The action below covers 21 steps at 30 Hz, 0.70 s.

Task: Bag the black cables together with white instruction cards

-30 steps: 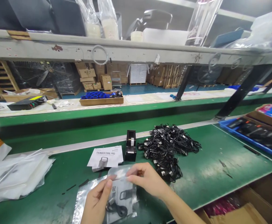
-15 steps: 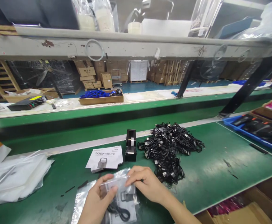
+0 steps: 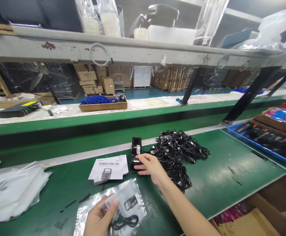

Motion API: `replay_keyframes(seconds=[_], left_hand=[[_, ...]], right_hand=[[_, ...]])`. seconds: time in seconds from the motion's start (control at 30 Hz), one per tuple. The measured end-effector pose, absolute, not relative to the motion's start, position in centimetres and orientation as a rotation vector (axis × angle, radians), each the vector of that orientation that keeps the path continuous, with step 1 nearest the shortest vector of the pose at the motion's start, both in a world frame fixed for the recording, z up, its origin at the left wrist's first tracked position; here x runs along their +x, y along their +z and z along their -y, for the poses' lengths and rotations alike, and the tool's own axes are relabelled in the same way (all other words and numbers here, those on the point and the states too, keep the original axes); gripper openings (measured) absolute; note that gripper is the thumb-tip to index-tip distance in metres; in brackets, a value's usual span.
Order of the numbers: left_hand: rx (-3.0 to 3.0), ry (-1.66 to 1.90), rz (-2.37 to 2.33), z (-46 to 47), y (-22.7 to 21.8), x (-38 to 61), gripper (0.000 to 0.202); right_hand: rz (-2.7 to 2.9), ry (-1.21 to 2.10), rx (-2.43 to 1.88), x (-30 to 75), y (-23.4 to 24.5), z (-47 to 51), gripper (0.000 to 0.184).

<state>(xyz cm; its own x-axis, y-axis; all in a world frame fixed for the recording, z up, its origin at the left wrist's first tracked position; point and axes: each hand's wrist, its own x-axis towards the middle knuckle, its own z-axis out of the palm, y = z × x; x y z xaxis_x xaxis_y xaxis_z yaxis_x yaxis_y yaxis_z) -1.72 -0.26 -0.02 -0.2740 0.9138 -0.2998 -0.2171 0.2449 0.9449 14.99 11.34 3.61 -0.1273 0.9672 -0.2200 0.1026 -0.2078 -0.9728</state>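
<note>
My left hand point(image 3: 100, 214) is closed on a clear plastic bag point(image 3: 139, 205). Through the film show a coiled black cable point(image 3: 125, 222) and a printed leaflet point(image 3: 130, 202). My right hand point(image 3: 150, 166) is at the front of a black tape dispenser point(image 3: 136, 144), fingers extended and apart by its cutting end. A small roll of tape point(image 3: 138, 149) sits in the dispenser. Whether the fingertips touch the tape end, I cannot tell. Left of the dispenser lies a stack of "Thunder Trail Pro" leaflets point(image 3: 108, 168). Under the held bag is another clear bag point(image 3: 82, 209).
Bundled black cables point(image 3: 179, 147) form a heap to the right of the dispenser. Flat plastic bags point(image 3: 12, 193) are piled at left. A blue tray point(image 3: 260, 147) of black items stands at far right. A raised green ledge point(image 3: 103, 119) runs behind the bench, bearing a cardboard tray point(image 3: 103, 105).
My right hand has let go of the bag and moved up to the tape dispenser. My left hand still holds the bag, now slightly lower and left. The camera view has turned a little right.
</note>
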Motion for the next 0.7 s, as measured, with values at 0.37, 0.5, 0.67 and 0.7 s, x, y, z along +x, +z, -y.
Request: replay_keyframes(seconds=[0.37,0.5,0.67,0.7], left_hand=[[0.528,1.361,-1.475,0.3,1.0,-1.7,0.044],[0.551,1.341,-1.508,0.1,1.7,-1.7,0.043],[0.708,1.33,-1.676,0.6,2.1,-1.4,0.04],[0.723,1.33,-1.693,0.8,2.2,-1.2,0.039]], right_hand=[[1.489,0.98,-1.46,15.5,2.2,-8.0,0.022],[1.603,1.148,-1.381,15.6,2.9,-5.1,0.021],[1.523,1.622,-1.123,13.2,3.2,-2.4,0.026],[1.534,1.593,-1.153,12.7,3.1,-2.4,0.028]])
